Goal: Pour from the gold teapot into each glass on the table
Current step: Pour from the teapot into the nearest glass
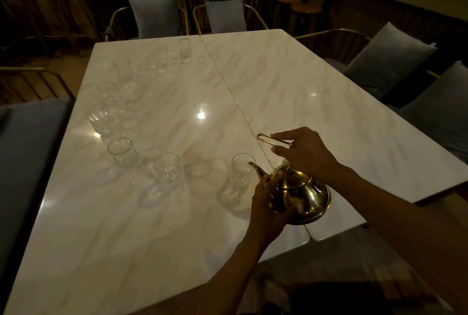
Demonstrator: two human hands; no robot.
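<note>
The gold teapot [300, 193] hangs just above the near edge of the marble table [291, 92]. My right hand [304, 152] grips its wire handle from above. My left hand [268, 203] cups the pot's left side and underside. The spout tip sits at the rim of the nearest glass [241, 169]. Several more clear glasses curve away to the left and back: one [168, 170], another [122, 152], a third [100, 121], and a far one [184, 49]. I cannot tell whether liquid flows.
Two marble tabletops meet along a gold seam [235, 102]. Chairs with grey cushions [153, 16] stand behind the table and at the right [387, 61]. A grey bench [27, 142] runs along the left. Wooden stools [306, 8] line the back wall.
</note>
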